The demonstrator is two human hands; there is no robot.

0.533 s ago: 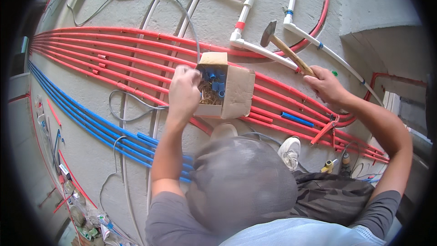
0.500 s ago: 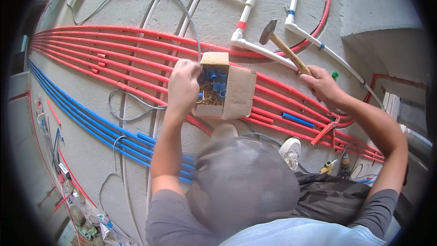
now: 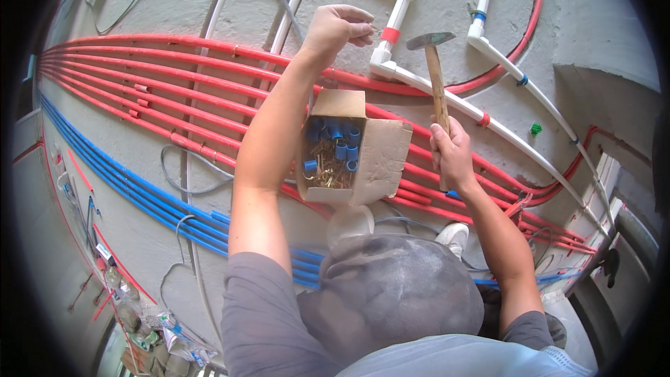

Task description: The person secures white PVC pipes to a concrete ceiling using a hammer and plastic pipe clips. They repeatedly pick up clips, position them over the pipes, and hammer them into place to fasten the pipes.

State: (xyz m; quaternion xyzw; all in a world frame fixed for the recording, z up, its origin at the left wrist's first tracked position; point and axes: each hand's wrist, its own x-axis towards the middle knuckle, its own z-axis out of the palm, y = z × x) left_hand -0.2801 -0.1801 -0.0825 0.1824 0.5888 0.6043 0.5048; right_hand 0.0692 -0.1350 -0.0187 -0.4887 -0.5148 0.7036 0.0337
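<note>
My left hand [image 3: 340, 33] is raised over the upper red pipes, close to the white pipe elbow [image 3: 382, 63]. Its thumb and fingertips are pinched together; whatever may be between them is too small to make out. In my right hand [image 3: 455, 152] is a hammer [image 3: 435, 77], gripped around its wooden handle, with the metal head up near the white pipe. Between my forearms sits an open cardboard box [image 3: 382, 160] holding blue pipe couplings [image 3: 340, 150] and many small brass-coloured metal pieces [image 3: 328, 176].
Rows of red pipes [image 3: 188, 91] and blue pipes [image 3: 132, 180] run across the concrete floor. White pipes [image 3: 403, 10] branch at the far side. A grey cable [image 3: 167, 176] loops on the left. Rubbish [image 3: 160, 338] lies at lower left, and a green fitting [image 3: 535, 128] at right.
My left hand has moved from beside the box up and right, past its far edge. My right hand has swung the hammer left and lower, its head now turned toward the white elbow.
</note>
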